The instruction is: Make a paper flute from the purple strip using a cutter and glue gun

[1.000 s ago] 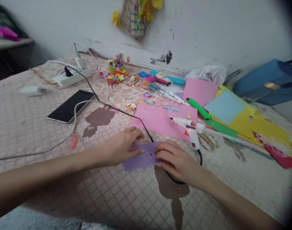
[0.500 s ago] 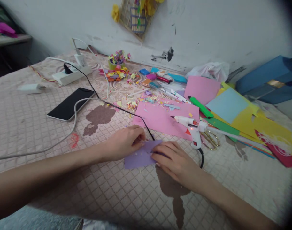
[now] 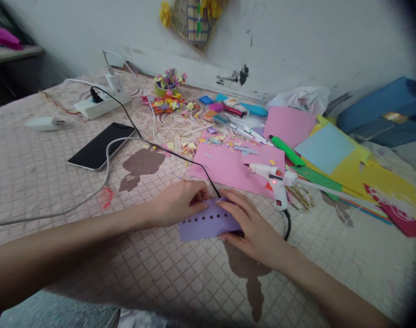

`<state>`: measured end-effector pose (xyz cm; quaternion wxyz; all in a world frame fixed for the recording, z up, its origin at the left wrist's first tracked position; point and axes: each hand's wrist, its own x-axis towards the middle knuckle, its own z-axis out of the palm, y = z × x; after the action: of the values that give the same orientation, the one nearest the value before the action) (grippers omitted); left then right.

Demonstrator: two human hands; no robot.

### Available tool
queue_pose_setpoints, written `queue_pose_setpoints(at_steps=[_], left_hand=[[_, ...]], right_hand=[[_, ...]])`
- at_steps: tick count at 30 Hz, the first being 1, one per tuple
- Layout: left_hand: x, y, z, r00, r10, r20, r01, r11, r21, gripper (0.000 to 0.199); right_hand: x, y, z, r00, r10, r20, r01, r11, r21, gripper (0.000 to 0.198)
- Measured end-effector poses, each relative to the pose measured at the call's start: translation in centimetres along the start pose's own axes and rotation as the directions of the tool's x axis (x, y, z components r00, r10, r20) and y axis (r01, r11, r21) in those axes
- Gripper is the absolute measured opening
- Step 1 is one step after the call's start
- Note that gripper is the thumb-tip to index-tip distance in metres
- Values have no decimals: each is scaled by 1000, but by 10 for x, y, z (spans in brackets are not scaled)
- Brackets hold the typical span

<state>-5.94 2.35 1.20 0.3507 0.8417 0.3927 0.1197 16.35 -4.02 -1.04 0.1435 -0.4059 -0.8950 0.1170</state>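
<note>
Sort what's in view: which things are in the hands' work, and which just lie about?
In hand: purple punched paper strip, held by left hand and right hand.

Lying about: glue gun, scissors, phone, power strip, pink sheet, green marker.

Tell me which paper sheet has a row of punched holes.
The small purple sheet held between both hands; the pink sheet, light blue sheet and yellow sheet show none.
</note>
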Motion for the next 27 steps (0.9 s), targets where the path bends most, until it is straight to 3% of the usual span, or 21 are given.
queue_pose_setpoints(at_steps=[4, 8, 11, 14, 19, 24, 27], left_hand=[[-3, -2, 0, 999, 37, -16, -38, 998, -47, 17], [-9, 5, 0, 991, 129, -44, -128, 992, 24, 17], [-15, 10, 4, 970, 236, -61, -228, 966, 120, 43], [-20, 13, 9, 960, 271, -68, -249, 941, 227, 59], [-21, 15, 10, 970, 235, -64, -219, 957, 189, 42], [-22, 17, 10, 980, 197, -41, -192, 976, 103, 55], [-23, 17, 11, 981, 188, -49, -185, 981, 66, 42]], right_hand=[[0, 1, 1, 1000, 18, -18, -17, 999, 40, 68], [0, 1, 0, 997, 26, -72, -21, 998, 63, 67], [2, 1, -2, 995, 21, -102, -12, 996, 84, 59], [3, 1, -4, 992, 26, -126, -12, 994, 111, 51], [4, -1, -7, 988, 44, -147, -22, 989, 148, 40], [4, -4, -8, 983, 65, -172, -35, 985, 172, 36], [3, -6, -10, 984, 78, -162, -45, 979, 198, 38]])
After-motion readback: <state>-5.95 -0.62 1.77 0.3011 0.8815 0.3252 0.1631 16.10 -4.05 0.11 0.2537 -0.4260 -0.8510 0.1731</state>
